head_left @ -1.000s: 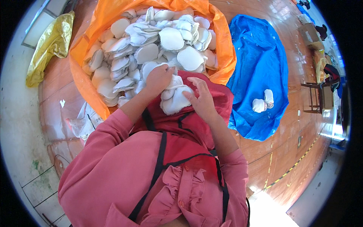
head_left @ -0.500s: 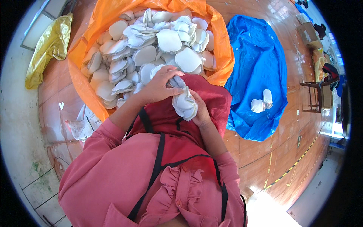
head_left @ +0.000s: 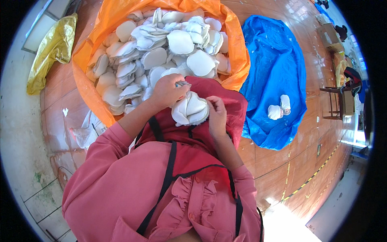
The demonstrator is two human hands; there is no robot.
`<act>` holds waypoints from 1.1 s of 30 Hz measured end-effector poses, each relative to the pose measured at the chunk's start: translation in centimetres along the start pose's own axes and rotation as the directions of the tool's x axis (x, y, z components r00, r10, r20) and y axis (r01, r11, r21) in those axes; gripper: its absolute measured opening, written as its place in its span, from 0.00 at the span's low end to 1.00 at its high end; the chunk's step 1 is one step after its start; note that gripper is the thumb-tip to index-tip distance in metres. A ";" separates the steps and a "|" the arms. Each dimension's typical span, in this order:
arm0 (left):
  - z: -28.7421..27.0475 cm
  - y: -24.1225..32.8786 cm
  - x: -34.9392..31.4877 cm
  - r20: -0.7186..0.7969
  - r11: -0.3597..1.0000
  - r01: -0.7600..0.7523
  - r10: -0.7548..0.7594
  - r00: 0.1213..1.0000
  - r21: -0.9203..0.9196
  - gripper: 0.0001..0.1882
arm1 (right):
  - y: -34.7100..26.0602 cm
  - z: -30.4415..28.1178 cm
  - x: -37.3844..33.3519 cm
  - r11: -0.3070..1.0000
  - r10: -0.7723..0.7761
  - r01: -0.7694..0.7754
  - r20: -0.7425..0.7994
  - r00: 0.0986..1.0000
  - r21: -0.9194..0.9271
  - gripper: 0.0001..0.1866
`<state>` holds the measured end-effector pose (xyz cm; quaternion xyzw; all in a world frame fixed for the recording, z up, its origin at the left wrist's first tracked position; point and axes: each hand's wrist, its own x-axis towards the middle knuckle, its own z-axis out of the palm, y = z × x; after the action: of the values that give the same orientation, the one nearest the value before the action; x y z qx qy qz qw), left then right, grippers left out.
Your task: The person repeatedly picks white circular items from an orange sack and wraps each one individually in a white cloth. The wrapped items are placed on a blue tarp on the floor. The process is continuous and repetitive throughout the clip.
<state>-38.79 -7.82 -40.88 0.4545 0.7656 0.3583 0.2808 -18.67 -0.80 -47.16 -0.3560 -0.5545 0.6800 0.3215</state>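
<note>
Holding a rounded bundle of layered white pads (head_left: 189,112) over my dark-red cloth apron (head_left: 231,99), I had my left hand (head_left: 166,90) closed at its 11 o'clock end. My right hand (head_left: 217,115) curled narrow at its 2 o'clock edge; I couldn't tell whether it pinched anything. From the bundle, an orange plastic sack (head_left: 238,48) of loose white pads (head_left: 181,42) sat at 11 o'clock, crumpled blue plastic sheeting (head_left: 274,66) at 2.

The left of two side-by-side fisheye cameras worn on the head looks steeply down, closest to the pink, ruffle-fronted cloth shirt (head_left: 117,177) along the lower edge, with the bare left hand (head_left: 164,92) and right hand (head_left: 217,121) mid-view and the orange plastic bag (head_left: 237,50) farther out.
</note>
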 end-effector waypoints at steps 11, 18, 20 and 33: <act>1.3 0.1 1.2 -0.026 0.992 0.118 -0.117 0.993 0.047 0.14 | -4.4 2.1 0.5 0.768 0.212 0.102 0.402 0.891 -0.632 0.21; 2.5 -2.3 2.0 0.110 0.915 0.313 -0.294 0.949 -0.256 0.12 | -4.2 3.6 0.1 0.393 0.094 0.372 0.439 0.893 -0.841 0.24; 3.1 -2.9 2.2 0.191 0.821 0.405 -0.358 0.914 -0.403 0.12 | -4.3 3.4 0.6 0.351 0.161 0.424 0.500 0.851 -0.835 0.24; 4.7 -6.8 2.1 0.317 0.667 0.391 -0.237 0.918 -0.634 0.07 | -1.1 -1.3 1.4 0.679 0.103 0.453 0.686 0.720 -0.577 0.24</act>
<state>-39.54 -6.81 -49.28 0.2134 0.6115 0.5118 0.5644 -18.26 1.21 -46.41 -0.1223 -0.8828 0.4535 0.0044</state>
